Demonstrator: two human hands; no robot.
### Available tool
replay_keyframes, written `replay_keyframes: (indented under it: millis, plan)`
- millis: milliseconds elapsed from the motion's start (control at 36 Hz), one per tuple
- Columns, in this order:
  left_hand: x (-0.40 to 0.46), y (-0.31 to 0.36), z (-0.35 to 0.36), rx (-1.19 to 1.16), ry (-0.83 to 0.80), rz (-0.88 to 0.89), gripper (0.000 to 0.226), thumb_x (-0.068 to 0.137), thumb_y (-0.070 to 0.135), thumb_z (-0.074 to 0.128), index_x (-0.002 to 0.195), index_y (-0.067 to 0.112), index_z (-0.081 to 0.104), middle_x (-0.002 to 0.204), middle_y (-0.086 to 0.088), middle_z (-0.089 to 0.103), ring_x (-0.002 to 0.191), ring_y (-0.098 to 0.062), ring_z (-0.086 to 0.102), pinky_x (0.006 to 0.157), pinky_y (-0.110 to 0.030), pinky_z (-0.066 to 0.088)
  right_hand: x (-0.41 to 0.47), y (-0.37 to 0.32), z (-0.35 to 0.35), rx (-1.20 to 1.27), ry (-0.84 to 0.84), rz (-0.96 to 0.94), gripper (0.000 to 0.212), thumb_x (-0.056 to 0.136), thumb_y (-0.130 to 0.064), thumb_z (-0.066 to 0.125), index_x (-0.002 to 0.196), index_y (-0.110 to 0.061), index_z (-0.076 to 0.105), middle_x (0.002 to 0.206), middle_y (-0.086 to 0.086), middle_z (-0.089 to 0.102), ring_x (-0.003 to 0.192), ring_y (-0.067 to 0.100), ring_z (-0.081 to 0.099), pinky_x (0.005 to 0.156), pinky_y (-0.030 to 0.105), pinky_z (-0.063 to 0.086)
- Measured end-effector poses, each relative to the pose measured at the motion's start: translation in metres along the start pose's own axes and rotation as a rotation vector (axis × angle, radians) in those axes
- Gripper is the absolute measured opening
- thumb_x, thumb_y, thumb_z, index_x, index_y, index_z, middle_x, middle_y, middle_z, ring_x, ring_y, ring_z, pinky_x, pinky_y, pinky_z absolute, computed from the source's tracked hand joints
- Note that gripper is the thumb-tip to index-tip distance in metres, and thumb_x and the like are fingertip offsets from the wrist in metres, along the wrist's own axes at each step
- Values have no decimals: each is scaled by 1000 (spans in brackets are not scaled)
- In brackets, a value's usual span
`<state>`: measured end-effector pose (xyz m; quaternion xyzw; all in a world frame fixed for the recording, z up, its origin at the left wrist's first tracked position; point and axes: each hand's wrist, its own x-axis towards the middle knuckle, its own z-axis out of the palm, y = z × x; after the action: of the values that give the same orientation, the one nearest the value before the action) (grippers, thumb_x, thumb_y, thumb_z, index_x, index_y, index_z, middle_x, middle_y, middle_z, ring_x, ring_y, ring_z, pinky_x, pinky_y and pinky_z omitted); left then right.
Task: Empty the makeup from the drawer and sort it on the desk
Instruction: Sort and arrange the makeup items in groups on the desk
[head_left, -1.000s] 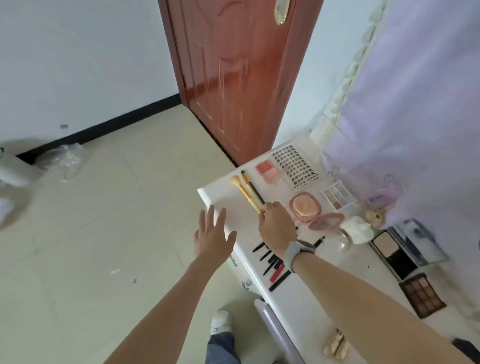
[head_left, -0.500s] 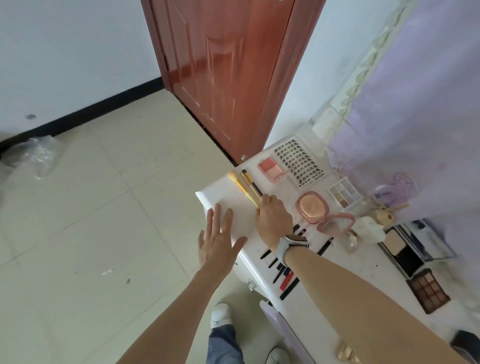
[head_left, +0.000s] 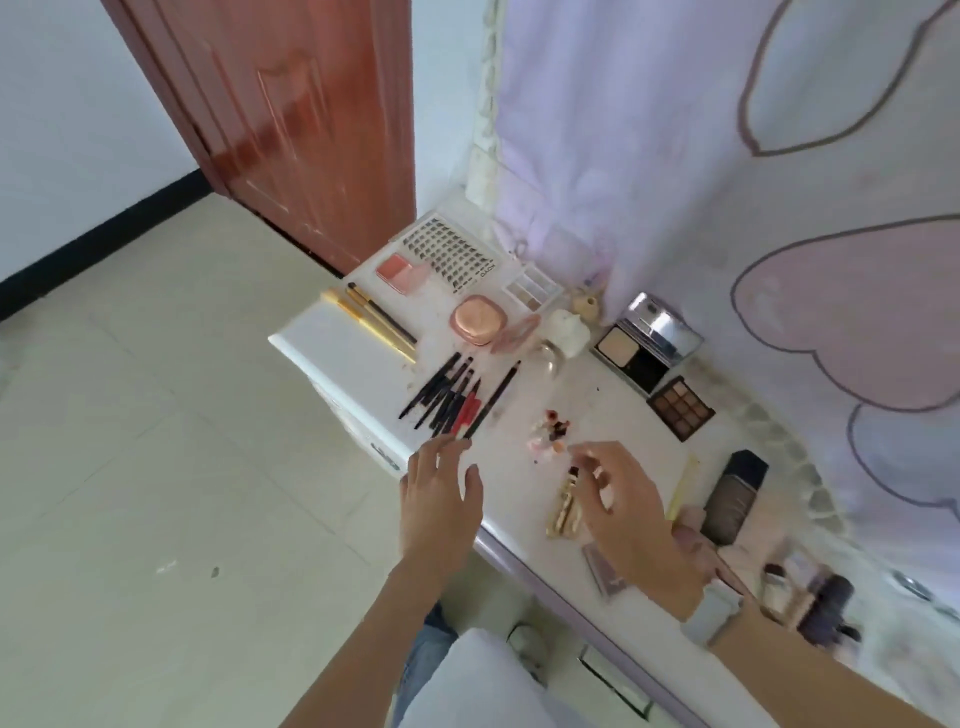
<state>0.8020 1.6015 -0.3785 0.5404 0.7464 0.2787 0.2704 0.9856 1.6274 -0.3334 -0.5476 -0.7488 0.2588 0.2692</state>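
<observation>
Makeup lies spread over the white desk (head_left: 332, 338). Two yellow-handled brushes (head_left: 370, 321) lie at its far end, beside a row of black pencils (head_left: 447, 395) with a red one among them. A small cluster of lipsticks (head_left: 551, 435) and a gold lipstick (head_left: 565, 506) sit nearer me. My left hand (head_left: 439, 493) hovers at the desk's front edge with fingers spread, holding nothing. My right hand (head_left: 618, 499) hangs over the gold lipstick, fingers loosely bent and blurred, with nothing visibly in it. The drawer is not clearly in view.
A pink compact (head_left: 479, 319), a blush pan (head_left: 400, 271), a lash card (head_left: 451, 257), eyeshadow palettes (head_left: 680, 409) and a powder case (head_left: 641, 348) lie along the back. A dark bottle (head_left: 733, 496) lies right. A purple curtain (head_left: 727, 156) hangs behind, a red door (head_left: 291, 119) stands left.
My right hand has left the yellow brushes and pulled back toward me, now over the lipsticks. My left hand moved right to the desk edge. The view swung right.
</observation>
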Motion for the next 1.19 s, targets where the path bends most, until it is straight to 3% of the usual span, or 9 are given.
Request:
replay_keyframes:
  millis: [111,222,361,444,556,889,944,1028,1194]
  plan:
    - [-60,28,45,-27,-116,27,29,91,15,53,120,14,59,126,0,54,117,-18,48,100,-31,38,-72,57,-36,-59,-55,179,15,92,-10,52,103,-18,56,92,-4,58,80,9,55,69,18,46]
    - [-100,44,78,93,-181,38,37,92,22,53,128,17,53,135,0,47,127,-20,40,103,-34,33,-108,101,-57,-190,-57,191,27,86,-30,41,90,-12,61,85,-8,52,77,12,50,68,16,32]
    - [-114,39,103,391,-278,-103,74,93,50,41,149,17,6,157,-3,0,145,-22,-5,115,-42,8,-88,131,-67,-391,-88,63,30,87,-21,36,92,-10,64,91,8,63,83,31,57,70,39,46]
    - [-115,36,108,485,-315,-118,85,92,59,35,149,12,-7,157,-4,-13,144,-22,-13,117,-45,8,-53,138,-70,-564,-201,-36,27,88,-8,46,106,-12,65,106,11,63,98,33,57,77,42,45]
    - [-117,32,107,511,-289,-106,86,91,62,34,149,13,-4,157,0,-13,144,-18,-13,116,-45,10,-5,147,-79,-811,-486,-181,44,89,-3,42,129,-19,48,128,4,47,118,25,40,91,37,32]
    - [-113,39,105,532,-312,-145,84,89,61,42,149,16,5,158,4,-9,144,-15,-11,115,-44,10,25,162,-83,-1112,-831,-467,35,82,3,47,114,-11,45,120,6,45,110,22,41,79,30,36]
    - [-112,39,104,534,-303,-146,84,88,61,44,149,16,7,158,4,-5,145,-16,-8,116,-44,13,26,163,-84,-1117,-788,-607,34,77,3,55,108,-10,50,113,6,50,104,23,46,73,30,37]
    - [-111,38,104,523,-281,-138,84,86,62,48,148,17,14,157,3,2,145,-18,-2,115,-44,17,27,166,-93,-1041,-644,-810,33,50,4,67,79,-9,58,77,6,58,71,24,54,51,29,40]
    - [-99,34,88,389,-240,-113,50,92,45,48,137,23,41,147,7,32,138,-15,22,110,-37,23,34,163,-125,-943,-414,-801,31,67,1,30,81,-8,56,73,7,58,66,27,55,53,33,46]
